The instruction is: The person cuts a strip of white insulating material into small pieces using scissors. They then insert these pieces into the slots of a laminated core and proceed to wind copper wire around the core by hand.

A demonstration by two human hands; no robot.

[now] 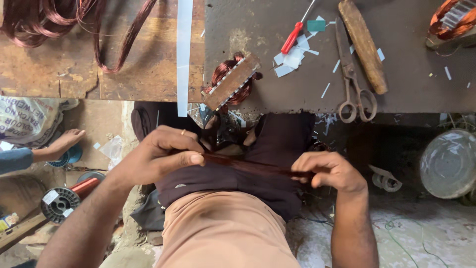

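Over the lap, left hand (161,154) and right hand (325,171) pinch a copper-wire bundle (248,165) (grip apparently tight).

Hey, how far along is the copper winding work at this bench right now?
Done: a wound stator lies on the bench edge among paper scraps. In hand: the left hand and right hand stretch a copper wire bundle between them. Left: loose wire coils still lie unused beside scissors.

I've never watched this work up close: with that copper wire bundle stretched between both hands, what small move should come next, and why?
Probably slide the left hand along the wire bundle toward the right hand: both pinch it taut across the lap, seemingly smoothing the strands.
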